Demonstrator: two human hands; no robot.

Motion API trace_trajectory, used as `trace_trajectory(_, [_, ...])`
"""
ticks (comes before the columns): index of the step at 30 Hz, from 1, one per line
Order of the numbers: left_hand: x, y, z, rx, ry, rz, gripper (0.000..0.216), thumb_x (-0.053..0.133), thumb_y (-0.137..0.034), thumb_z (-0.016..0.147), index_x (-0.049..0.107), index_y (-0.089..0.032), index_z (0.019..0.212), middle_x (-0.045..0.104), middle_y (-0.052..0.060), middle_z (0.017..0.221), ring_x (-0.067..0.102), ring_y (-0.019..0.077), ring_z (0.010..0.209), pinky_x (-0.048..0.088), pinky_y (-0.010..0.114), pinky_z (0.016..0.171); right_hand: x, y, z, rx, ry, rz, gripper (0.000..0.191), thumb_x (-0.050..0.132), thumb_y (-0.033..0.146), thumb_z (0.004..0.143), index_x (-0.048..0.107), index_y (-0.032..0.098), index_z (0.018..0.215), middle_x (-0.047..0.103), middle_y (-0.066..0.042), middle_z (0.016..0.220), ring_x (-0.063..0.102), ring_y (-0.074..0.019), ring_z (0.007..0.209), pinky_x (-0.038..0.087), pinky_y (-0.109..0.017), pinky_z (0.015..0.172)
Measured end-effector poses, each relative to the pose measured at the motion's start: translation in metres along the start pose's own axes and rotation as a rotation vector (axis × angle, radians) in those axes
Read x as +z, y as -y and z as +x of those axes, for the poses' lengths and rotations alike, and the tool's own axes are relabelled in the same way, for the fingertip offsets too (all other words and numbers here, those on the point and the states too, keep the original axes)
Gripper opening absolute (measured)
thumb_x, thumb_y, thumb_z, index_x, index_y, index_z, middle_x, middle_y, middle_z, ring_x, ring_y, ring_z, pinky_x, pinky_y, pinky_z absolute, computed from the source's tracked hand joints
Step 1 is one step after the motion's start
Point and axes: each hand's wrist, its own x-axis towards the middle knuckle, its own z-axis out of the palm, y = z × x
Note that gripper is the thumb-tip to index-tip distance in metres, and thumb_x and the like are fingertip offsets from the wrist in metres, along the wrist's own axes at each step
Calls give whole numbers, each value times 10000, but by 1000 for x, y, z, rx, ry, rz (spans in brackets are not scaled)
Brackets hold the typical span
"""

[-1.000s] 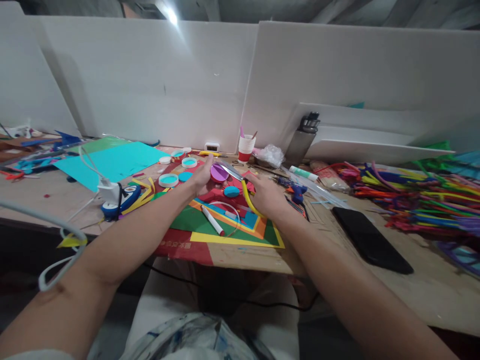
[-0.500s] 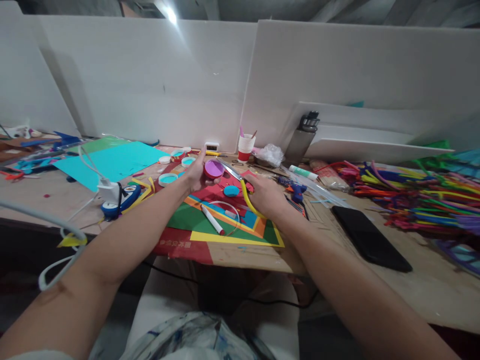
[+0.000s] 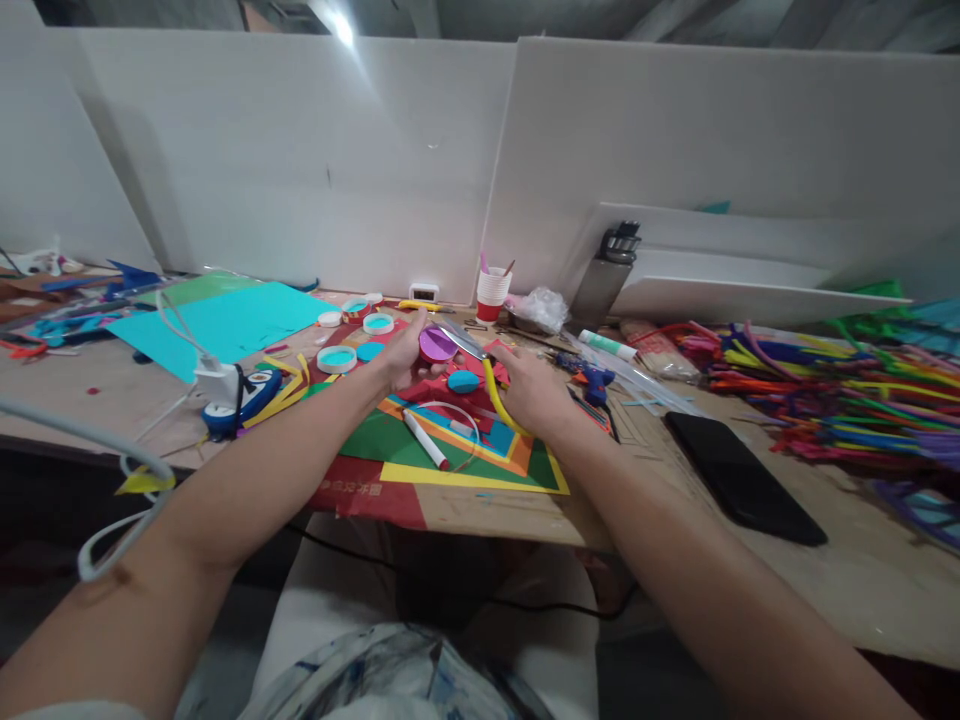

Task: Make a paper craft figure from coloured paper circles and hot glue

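Observation:
My left hand point(image 3: 403, 352) grips a round cap with a purple paper disc point(image 3: 436, 345) on it, held above the stacked coloured papers point(image 3: 480, 455). My right hand point(image 3: 531, 390) is closed on yellow-handled scissors point(image 3: 480, 365), whose blades point at the purple disc. A blue oval cutout point(image 3: 463, 381) lies just below the disc. A white marker point(image 3: 424, 440) rests on the green sheet. Several white caps with cyan discs point(image 3: 337, 359) sit left of my left hand.
A black phone point(image 3: 739, 480) lies on the right. Heaps of coloured pipe cleaners point(image 3: 832, 395) fill the far right. A blue glue gun point(image 3: 592, 380), a glue stick point(image 3: 606, 346), a paper cup point(image 3: 493, 294) and a metal bottle point(image 3: 604, 275) stand behind. Cyan paper point(image 3: 225, 320) and a charger point(image 3: 217, 385) lie left.
My left hand lifted the cap toward the back, then brought it down again close to the scissors. My right hand with the scissors has hardly moved.

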Motion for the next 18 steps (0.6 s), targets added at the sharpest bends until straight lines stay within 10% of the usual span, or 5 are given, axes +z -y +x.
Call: trace_trajectory(18, [-8,-13,-5,-116,28,61,693,152,-685,889,551,-133,760,641,129,610,382,59,293,163,159,283,-8,2,0,-72,15,-9,435,477,299,855,548,234,1280,655,-110,1141,613,-267,957,424,-324,733])
